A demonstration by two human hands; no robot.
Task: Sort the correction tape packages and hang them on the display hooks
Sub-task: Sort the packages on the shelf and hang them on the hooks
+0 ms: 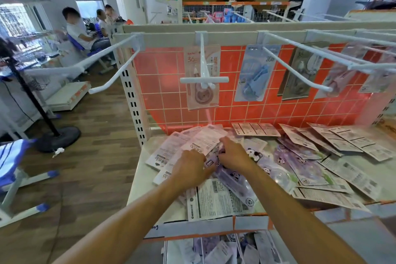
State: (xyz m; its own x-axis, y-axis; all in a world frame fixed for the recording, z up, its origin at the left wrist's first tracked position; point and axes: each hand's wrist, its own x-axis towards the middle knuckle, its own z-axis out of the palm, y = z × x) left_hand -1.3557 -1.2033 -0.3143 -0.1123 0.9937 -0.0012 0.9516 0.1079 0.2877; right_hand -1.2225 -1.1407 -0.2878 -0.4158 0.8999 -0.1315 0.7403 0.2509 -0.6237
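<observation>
To the left of the rack we see open wooden floor, with a black stand base and a blue-striped stool well apart from the worktop. People sit far behind. An empty hook juts out past the rack's left upright, towards us and to the left.

Next comes a hook with a crossbar, pointing straight at us. A pink hung package hangs at its back, long axis vertical, flat against the orange grid panel.

Below it, our left hand lies palm down on the loose correction tape packages, fingers laid over the heap and pressing on it near the worktop's left edge. Just beside it our right hand rests with bent fingers at the edge of a pale pink package, whose long axis runs up and to the right. We cannot tell whether it pinches the card or only touches it. The two hands nearly touch.

The heap lies flat and crisscross: purple panda packages in the middle, face up, and face-down cards fanned to the right, reaching the back panel. Above them hang a blue package and a grey package, both upright, on long hooks that stick out over the worktop, between us and the panel. The front lip lies nearest to us.
</observation>
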